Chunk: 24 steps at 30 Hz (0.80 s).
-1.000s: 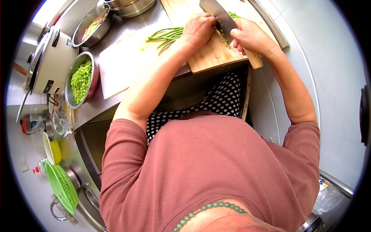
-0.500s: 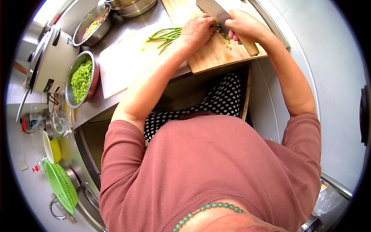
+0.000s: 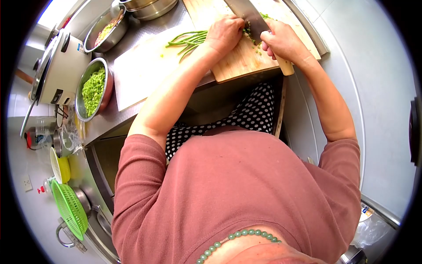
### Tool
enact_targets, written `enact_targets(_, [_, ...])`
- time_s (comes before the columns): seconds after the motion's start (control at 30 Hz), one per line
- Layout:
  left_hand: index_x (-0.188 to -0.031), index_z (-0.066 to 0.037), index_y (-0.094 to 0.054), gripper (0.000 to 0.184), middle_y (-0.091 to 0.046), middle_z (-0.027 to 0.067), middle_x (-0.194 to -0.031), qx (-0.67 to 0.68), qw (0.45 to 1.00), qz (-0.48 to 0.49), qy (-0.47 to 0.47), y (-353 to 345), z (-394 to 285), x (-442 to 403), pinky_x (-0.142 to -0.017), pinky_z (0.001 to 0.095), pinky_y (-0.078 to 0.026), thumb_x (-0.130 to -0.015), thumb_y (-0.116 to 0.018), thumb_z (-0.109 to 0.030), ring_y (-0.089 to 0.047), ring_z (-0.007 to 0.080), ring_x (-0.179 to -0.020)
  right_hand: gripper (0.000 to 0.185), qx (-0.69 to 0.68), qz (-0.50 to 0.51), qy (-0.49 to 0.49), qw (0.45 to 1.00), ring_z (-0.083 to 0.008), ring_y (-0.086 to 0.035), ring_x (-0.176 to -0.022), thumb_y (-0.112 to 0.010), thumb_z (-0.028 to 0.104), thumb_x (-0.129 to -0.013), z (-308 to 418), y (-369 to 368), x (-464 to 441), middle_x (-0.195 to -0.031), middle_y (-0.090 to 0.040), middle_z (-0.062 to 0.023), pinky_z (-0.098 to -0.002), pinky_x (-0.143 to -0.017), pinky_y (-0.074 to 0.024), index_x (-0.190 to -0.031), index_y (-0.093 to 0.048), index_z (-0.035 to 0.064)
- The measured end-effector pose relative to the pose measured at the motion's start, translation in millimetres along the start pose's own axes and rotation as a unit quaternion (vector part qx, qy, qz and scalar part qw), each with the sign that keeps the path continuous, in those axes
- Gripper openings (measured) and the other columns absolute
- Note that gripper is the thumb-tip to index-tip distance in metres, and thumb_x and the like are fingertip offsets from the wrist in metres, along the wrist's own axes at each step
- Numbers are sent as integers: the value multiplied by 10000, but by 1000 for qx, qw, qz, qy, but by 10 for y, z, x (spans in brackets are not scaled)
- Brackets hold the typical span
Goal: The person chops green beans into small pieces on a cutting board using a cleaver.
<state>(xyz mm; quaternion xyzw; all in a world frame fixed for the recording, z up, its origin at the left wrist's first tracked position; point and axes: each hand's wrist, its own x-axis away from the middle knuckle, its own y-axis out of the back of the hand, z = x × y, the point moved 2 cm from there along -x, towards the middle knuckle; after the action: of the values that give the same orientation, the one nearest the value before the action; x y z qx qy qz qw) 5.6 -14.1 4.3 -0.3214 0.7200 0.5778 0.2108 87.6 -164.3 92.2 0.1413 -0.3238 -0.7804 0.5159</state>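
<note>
My left hand (image 3: 225,33) is closed over a bunch of long green beans (image 3: 189,42), whose loose ends stick out to the left. A cleaver (image 3: 250,20) is in my right hand (image 3: 283,42), with the fingers wrapped round its wooden handle (image 3: 285,66). The blade stands beside the left fingertips; I cannot tell whether it touches them. Small chopped green bits lie by the blade on the wooden cutting board (image 3: 239,66). The bean ends rest over a white board (image 3: 140,75) at the left.
A metal bowl of chopped greens (image 3: 93,92) stands left of the white board. Behind it are another metal bowl (image 3: 110,37) with mixed food, a steel pot (image 3: 151,9) and a white cooker (image 3: 63,66). A green colander (image 3: 70,209) sits at the lower left.
My right hand and the cleaver have shifted slightly right and toward me. More chopped green shows behind the blade. My left hand stays on the beans, almost unmoved.
</note>
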Motion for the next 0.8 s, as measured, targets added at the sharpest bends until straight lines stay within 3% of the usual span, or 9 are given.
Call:
enact_targets(0.43, [-839, -75, -664, 91, -644, 100, -878, -1, 1000, 10, 14, -11, 31, 8, -767, 400, -517, -771, -609, -102, -619, 312, -855, 188, 29, 43, -28, 998, -192, -598, -524, -458, 83, -837, 134, 73, -85, -686, -623, -146, -343, -469, -523, -875, -522, -90])
enact_targets(0.53, [-840, -75, -665, 92, -646, 99, -880, 3, 1000, 8, 23, -19, 36, 12, -764, 399, -519, -769, -613, -102, -621, 312, -849, 130, 51, 82, -32, 995, -146, -544, -493, -437, 95, -859, 186, 68, -219, -669, -591, -111, -316, -437, -485, -864, -455, -34])
enact_targets(0.8, [-896, -81, -682, 128, -651, 96, -888, 15, 999, 5, 44, 21, 11, 56, -767, 392, -525, -778, -641, -108, -628, 309, -864, 130, 40, 65, -21, 997, -151, -539, -484, -435, 89, -851, 23, -5, -480, -663, -585, -105, -311, -432, -480, -884, -468, -32])
